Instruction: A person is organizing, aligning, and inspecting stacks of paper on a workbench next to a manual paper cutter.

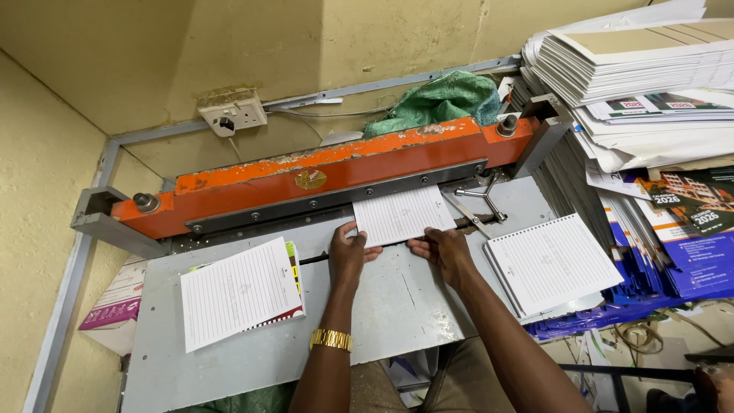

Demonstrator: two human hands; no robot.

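At the middle of the grey machine bed (397, 306), your two hands rest on a small stack of lined sheets (403, 214) whose far edge is pushed in under the orange bar (329, 172). Your left hand (349, 256), at about 8 o'clock of the stack, lies flat with its fingers spread, the thumb pressing the near left corner. Your right hand (443, 251), at about 5 o'clock, presses down on the near right edge with fingers curled together. Neither hand pinches or lifts the paper. A gold wristwatch (331, 339) sits on your left forearm. At 9 o'clock from your hands lies a loose pile of lined pages (238, 294) over coloured covers. At 3 o'clock sits a spiral-bound notepad stack (552, 264), near your right forearm. Beyond it, at 1 o'clock, rise tall piles of printed paper (634, 69). A green cloth (440, 99) lies behind the bar, at 12 o'clock
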